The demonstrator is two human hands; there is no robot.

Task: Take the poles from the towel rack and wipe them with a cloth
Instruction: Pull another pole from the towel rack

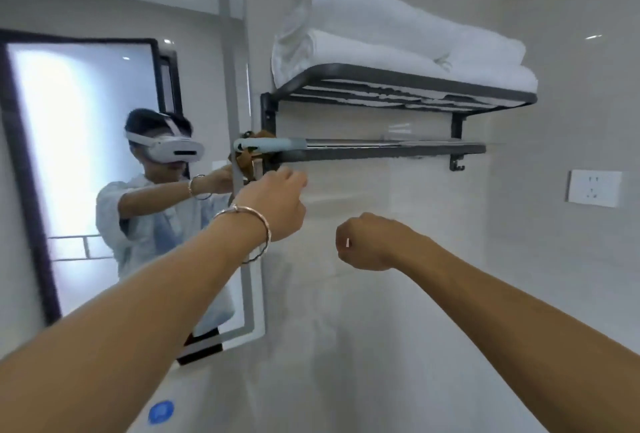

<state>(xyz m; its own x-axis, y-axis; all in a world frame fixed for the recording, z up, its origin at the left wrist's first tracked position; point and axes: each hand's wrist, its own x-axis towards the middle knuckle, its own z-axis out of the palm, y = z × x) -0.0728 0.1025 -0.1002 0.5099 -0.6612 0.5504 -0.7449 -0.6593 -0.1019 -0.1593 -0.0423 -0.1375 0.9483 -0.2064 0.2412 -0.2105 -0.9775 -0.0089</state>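
A black wall towel rack (pixel 398 81) carries folded white towels (pixel 398 41) on its top shelf. Thin poles (pixel 388 145) lie along its lower bar (pixel 381 154). One has a light blue handle (pixel 270 144) with a brown strap (pixel 246 164) hanging at the rack's left end. My left hand (pixel 277 205), a bangle on its wrist, is raised just below that end, its fingertips at the strap's lower part. The back of the hand hides whether they pinch it. My right hand (pixel 370 242) hangs below the bar as a curled fist, holding nothing I can see.
A mirror (pixel 104 173) left of the rack reflects a person wearing a white headset and both raised arms. A white wall socket (pixel 594 187) sits to the right of the rack. Pale tiled wall (pixel 381 311) fills the space below the rack.
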